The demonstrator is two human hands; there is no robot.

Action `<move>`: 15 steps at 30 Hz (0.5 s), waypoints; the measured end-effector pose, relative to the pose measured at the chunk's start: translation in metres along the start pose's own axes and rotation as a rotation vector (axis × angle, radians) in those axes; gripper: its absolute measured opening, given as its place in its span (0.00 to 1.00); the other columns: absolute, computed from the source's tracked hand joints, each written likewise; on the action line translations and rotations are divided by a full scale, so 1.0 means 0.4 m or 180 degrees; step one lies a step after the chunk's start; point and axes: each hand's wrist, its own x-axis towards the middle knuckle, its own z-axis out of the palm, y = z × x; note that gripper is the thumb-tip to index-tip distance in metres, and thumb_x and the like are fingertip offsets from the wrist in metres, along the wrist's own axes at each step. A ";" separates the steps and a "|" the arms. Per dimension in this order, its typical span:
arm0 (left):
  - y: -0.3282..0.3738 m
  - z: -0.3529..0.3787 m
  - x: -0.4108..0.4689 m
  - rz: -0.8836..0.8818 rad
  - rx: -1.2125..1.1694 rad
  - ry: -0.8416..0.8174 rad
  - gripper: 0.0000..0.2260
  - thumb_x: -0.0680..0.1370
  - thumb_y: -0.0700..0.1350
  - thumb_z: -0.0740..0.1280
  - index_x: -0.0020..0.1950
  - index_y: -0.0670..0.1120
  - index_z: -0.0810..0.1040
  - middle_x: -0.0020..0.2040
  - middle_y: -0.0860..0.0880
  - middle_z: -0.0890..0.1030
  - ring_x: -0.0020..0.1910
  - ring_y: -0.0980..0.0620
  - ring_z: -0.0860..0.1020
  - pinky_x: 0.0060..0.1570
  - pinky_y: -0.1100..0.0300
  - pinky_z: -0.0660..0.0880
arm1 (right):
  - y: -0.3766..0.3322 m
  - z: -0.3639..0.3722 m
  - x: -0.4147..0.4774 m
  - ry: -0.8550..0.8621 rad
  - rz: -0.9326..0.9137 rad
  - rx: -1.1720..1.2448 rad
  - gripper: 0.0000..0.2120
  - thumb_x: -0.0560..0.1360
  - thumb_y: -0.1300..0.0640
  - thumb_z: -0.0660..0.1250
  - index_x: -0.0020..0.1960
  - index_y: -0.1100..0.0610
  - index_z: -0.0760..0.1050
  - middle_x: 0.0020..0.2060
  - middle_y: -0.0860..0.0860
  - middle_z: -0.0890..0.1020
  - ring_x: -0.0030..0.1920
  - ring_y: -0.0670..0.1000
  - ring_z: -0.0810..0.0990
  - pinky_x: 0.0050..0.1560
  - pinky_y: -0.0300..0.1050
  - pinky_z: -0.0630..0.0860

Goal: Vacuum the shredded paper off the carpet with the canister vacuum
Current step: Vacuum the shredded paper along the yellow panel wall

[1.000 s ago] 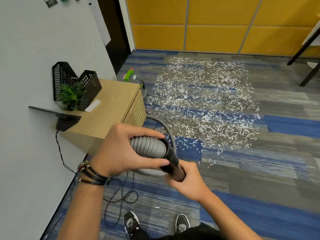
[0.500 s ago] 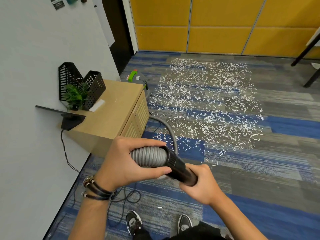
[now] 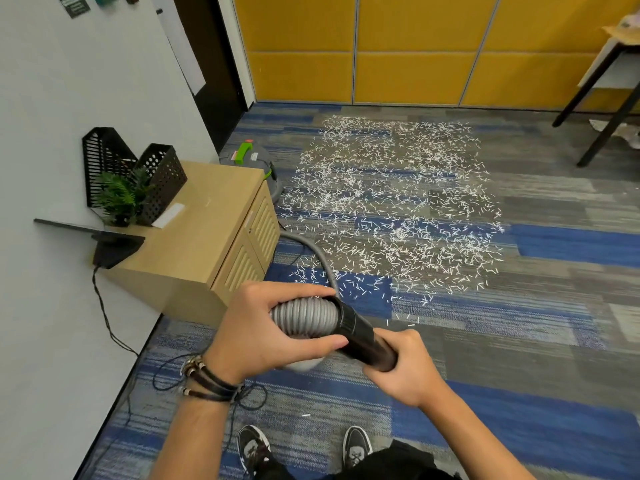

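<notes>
White shredded paper [image 3: 391,209] lies scattered over the blue and grey carpet [image 3: 519,341] ahead of me. The grey canister vacuum [image 3: 252,157] with a green handle sits on the floor behind a wooden cabinet. Its grey ribbed hose [image 3: 304,315] curves across the floor up to my hands. My left hand [image 3: 256,334] grips the ribbed hose end. My right hand [image 3: 405,368] grips the black tube [image 3: 360,336] joined to the hose. The tube's far end is hidden in my right hand.
A low wooden cabinet [image 3: 207,237] stands against the white wall at left, bearing black mesh file holders [image 3: 114,157] and a small plant [image 3: 117,195]. A black cable [image 3: 207,379] loops on the floor near my shoes. A dark-legged table [image 3: 602,98] stands far right, yellow panels behind.
Both hands with the hose and tube have shifted a little right and lower in view. The view has moved back slightly, showing more of the far wall.
</notes>
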 end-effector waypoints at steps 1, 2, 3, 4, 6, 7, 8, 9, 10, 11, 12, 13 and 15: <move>0.005 0.006 0.006 0.0029 0.0037 -0.0014 0.24 0.65 0.58 0.83 0.58 0.56 0.87 0.50 0.63 0.87 0.48 0.62 0.86 0.50 0.67 0.81 | 0.005 -0.005 0.003 0.0013 -0.0014 -0.0013 0.06 0.65 0.57 0.70 0.35 0.53 0.73 0.25 0.44 0.70 0.26 0.45 0.66 0.30 0.40 0.62; 0.007 0.011 0.011 0.0046 0.0060 -0.0044 0.24 0.65 0.59 0.83 0.59 0.56 0.86 0.51 0.63 0.87 0.48 0.62 0.86 0.50 0.66 0.82 | 0.010 -0.008 0.006 0.0014 -0.0041 -0.0008 0.07 0.65 0.59 0.71 0.35 0.53 0.73 0.25 0.44 0.70 0.26 0.45 0.66 0.30 0.40 0.62; 0.007 0.018 0.015 0.0047 0.0068 -0.0087 0.24 0.65 0.59 0.84 0.59 0.56 0.86 0.51 0.62 0.87 0.48 0.62 0.86 0.49 0.64 0.82 | 0.018 -0.011 0.007 0.0000 -0.0062 -0.0004 0.08 0.65 0.61 0.72 0.36 0.52 0.73 0.25 0.43 0.70 0.26 0.44 0.66 0.30 0.39 0.62; 0.005 0.025 0.018 0.0038 0.0066 -0.0129 0.25 0.65 0.59 0.84 0.59 0.56 0.87 0.51 0.62 0.87 0.47 0.62 0.86 0.49 0.63 0.83 | 0.026 -0.013 0.008 -0.0026 -0.0070 0.0000 0.09 0.65 0.63 0.72 0.36 0.53 0.73 0.25 0.43 0.70 0.26 0.44 0.65 0.31 0.39 0.61; 0.003 0.043 0.023 -0.0014 0.0040 -0.0200 0.25 0.64 0.60 0.84 0.58 0.54 0.87 0.50 0.61 0.88 0.47 0.61 0.86 0.48 0.61 0.83 | 0.042 -0.019 0.005 -0.0049 -0.0036 0.0010 0.10 0.66 0.64 0.72 0.36 0.54 0.73 0.25 0.44 0.70 0.26 0.44 0.65 0.31 0.40 0.61; 0.002 0.049 0.025 -0.0044 0.0006 -0.0226 0.25 0.64 0.60 0.84 0.58 0.54 0.88 0.50 0.61 0.88 0.47 0.61 0.86 0.49 0.62 0.83 | 0.048 -0.021 0.000 -0.0040 -0.0012 0.0021 0.10 0.67 0.64 0.73 0.36 0.55 0.73 0.25 0.44 0.70 0.26 0.44 0.65 0.30 0.41 0.61; 0.000 0.056 0.029 -0.0067 -0.0037 -0.0253 0.25 0.63 0.60 0.84 0.58 0.53 0.88 0.50 0.60 0.88 0.47 0.61 0.86 0.49 0.64 0.82 | 0.055 -0.024 -0.006 -0.0026 0.0012 0.0027 0.09 0.67 0.64 0.73 0.36 0.55 0.73 0.25 0.45 0.70 0.26 0.45 0.65 0.30 0.42 0.62; -0.005 0.062 0.031 -0.0100 -0.0081 -0.0282 0.25 0.63 0.59 0.84 0.57 0.53 0.88 0.50 0.60 0.88 0.48 0.60 0.86 0.49 0.64 0.82 | 0.060 -0.030 -0.013 -0.0008 0.0040 0.0023 0.08 0.67 0.63 0.72 0.36 0.55 0.73 0.25 0.45 0.70 0.27 0.45 0.65 0.30 0.42 0.62; -0.010 0.067 0.033 -0.0152 -0.0117 -0.0312 0.25 0.63 0.58 0.85 0.57 0.53 0.88 0.50 0.60 0.88 0.48 0.59 0.87 0.50 0.64 0.82 | 0.065 -0.036 -0.022 0.0013 0.0071 0.0000 0.08 0.67 0.61 0.71 0.35 0.55 0.72 0.25 0.45 0.70 0.26 0.45 0.65 0.30 0.42 0.62; -0.017 0.073 0.031 -0.0225 -0.0151 -0.0332 0.25 0.63 0.57 0.85 0.58 0.53 0.88 0.50 0.59 0.88 0.48 0.58 0.87 0.50 0.62 0.83 | 0.070 -0.043 -0.030 0.0032 0.0107 -0.0051 0.08 0.66 0.60 0.71 0.35 0.55 0.72 0.25 0.46 0.70 0.26 0.45 0.65 0.30 0.42 0.61; -0.023 0.081 0.027 -0.0309 -0.0180 -0.0345 0.25 0.63 0.57 0.85 0.58 0.53 0.88 0.50 0.58 0.88 0.48 0.57 0.87 0.50 0.60 0.84 | 0.074 -0.051 -0.040 0.0046 0.0145 -0.0118 0.08 0.65 0.58 0.70 0.34 0.54 0.71 0.24 0.47 0.69 0.26 0.45 0.65 0.30 0.42 0.61; -0.029 0.089 0.021 -0.0395 -0.0204 -0.0336 0.24 0.63 0.57 0.85 0.58 0.54 0.88 0.50 0.58 0.88 0.48 0.56 0.87 0.50 0.57 0.84 | 0.077 -0.059 -0.047 0.0039 0.0175 -0.0188 0.09 0.65 0.58 0.70 0.33 0.52 0.70 0.24 0.47 0.69 0.26 0.45 0.65 0.29 0.41 0.61; -0.033 0.100 0.009 -0.0488 -0.0228 -0.0286 0.23 0.64 0.57 0.84 0.57 0.56 0.88 0.49 0.58 0.88 0.48 0.55 0.87 0.50 0.56 0.84 | 0.079 -0.066 -0.054 -0.0010 0.0200 -0.0253 0.13 0.64 0.59 0.71 0.33 0.47 0.67 0.24 0.46 0.69 0.25 0.44 0.65 0.29 0.39 0.60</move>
